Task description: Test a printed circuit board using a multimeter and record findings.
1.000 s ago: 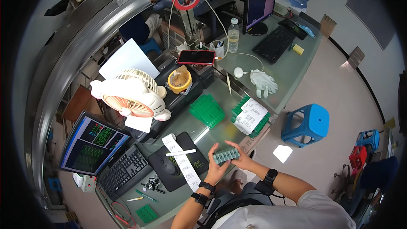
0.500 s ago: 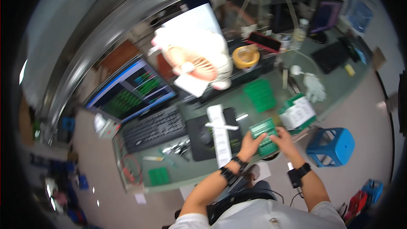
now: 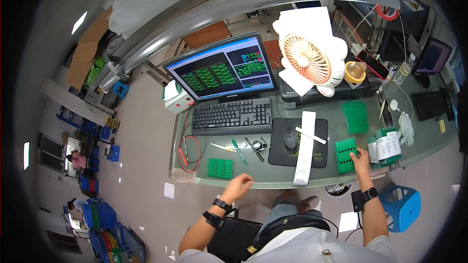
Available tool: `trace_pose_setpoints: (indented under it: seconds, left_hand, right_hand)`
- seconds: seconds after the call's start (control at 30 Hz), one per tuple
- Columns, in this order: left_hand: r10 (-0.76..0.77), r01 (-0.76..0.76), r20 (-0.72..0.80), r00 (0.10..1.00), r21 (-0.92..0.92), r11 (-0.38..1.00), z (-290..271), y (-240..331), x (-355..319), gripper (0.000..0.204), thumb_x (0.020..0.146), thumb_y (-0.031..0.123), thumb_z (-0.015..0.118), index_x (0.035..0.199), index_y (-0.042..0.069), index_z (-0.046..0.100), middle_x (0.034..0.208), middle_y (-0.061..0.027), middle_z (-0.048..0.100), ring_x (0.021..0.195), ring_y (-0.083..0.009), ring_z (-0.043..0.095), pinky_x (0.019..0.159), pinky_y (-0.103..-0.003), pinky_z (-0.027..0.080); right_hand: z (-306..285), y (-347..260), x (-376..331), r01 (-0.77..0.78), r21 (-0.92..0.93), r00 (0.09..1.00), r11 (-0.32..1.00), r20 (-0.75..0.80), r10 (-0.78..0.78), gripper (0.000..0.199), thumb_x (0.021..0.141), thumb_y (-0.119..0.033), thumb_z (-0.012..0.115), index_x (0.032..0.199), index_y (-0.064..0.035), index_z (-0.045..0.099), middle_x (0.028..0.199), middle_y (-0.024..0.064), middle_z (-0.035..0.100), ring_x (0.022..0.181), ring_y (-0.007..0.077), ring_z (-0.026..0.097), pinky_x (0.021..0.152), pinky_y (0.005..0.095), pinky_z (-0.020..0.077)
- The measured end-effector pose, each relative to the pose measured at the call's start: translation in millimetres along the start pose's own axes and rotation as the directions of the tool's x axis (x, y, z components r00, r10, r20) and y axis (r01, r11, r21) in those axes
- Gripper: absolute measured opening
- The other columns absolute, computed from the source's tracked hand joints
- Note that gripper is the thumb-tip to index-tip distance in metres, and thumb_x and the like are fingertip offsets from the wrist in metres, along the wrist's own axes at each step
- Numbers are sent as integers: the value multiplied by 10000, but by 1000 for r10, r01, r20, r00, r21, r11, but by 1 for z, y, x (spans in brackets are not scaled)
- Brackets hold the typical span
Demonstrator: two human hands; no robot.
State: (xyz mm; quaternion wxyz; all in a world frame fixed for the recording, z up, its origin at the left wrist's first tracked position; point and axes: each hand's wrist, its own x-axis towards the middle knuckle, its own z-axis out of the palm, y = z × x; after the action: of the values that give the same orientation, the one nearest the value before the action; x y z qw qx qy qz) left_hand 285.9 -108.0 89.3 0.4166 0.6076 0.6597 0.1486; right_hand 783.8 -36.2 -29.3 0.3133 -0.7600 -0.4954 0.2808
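Note:
A green circuit board panel (image 3: 345, 156) lies near the right front of the table. My right hand (image 3: 361, 162) is closed on its right edge, thumb and fingers against it. My left hand (image 3: 237, 188) hovers just off the table's front edge with its fingers curled in and nothing visible in them. Close by, to its upper left, a smaller green circuit board panel (image 3: 220, 168) lies flat on the table. A stack of green boards (image 3: 355, 116) sits behind the panel at my right hand. Beside that hand stand more boards wrapped in white labelled paper (image 3: 388, 146).
A mouse (image 3: 290, 141) and a long paper strip (image 3: 305, 148) lie on a black mat. Left of these are a keyboard (image 3: 231, 115), a monitor (image 3: 222, 70), a green pen (image 3: 239, 152) and red-black test leads (image 3: 187, 154). A lit fan (image 3: 307, 58) stands behind; a blue stool (image 3: 402, 207) stands right.
My left hand has left the board that both hands held and moved left. My right hand has the panel down at the table. The view has swung left.

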Motion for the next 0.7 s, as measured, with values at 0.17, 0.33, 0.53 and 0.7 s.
trace_pose_setpoints:
  seconds: [0.17,0.33,0.53,0.7]
  left_hand:
    - [290,12,-267,919,755,656,-61,-78,-18,393,686,73,643,1065,164,590,1130,-73,525,1088,-282,478,874,-427,425]
    - [340,-111,-122,933,799,591,-78,-130,0,441,679,60,618,1104,160,561,1180,-78,492,1147,-278,446,936,-431,400]
    - [406,-253,-80,910,670,698,-95,-146,31,413,695,95,634,1095,143,546,1204,-73,481,1168,-267,435,968,-419,387]
    - [489,-292,-71,869,724,624,-106,-145,64,419,721,134,654,1122,146,530,1228,-62,480,1177,-253,432,1002,-442,356]
  right_hand:
    - [-9,-59,-21,130,-139,976,982,-155,-151,419,792,-158,662,1169,-28,534,1160,173,520,1119,329,465,960,392,366]
    - [-14,-58,-61,284,-64,957,957,-45,-287,344,801,-111,620,1124,-27,537,1179,161,510,1118,319,468,969,394,359]
    - [-10,-73,-104,24,4,998,1000,-55,-24,328,790,-79,617,1113,-71,558,1185,108,517,1085,255,494,845,343,426]
    - [9,-103,-119,-8,10,997,1000,-81,9,318,797,-77,611,1112,-78,568,1197,85,515,1070,222,504,786,312,438]
